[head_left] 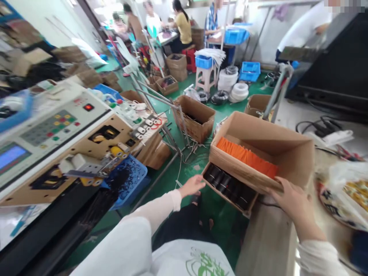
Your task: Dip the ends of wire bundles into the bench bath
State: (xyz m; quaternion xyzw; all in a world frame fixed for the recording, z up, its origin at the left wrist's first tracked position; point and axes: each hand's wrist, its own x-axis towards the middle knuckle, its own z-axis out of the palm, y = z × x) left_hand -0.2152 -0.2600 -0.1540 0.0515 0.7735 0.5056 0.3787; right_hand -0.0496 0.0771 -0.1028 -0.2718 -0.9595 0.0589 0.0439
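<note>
A cardboard box [296, 157] with orange bundles [244, 155] inside stands right of centre. My right hand [293, 201] grips its near rim, fingers over the edge. Below and in front of it is a lower, shallower box [248, 212] holding several black bundles [227, 182]. My left hand [193, 185] is at the left corner of this lower box, its fingers close together at the edge; whether they pinch it is too blurred to tell.
A machine [63, 122] with a lit display and buttons fills the left, a blue bin [140, 172] of black pieces beside it. Another carton [198, 128] stands on the green floor ahead. Several people sit at tables behind. A plastic bag [353, 188] lies far right.
</note>
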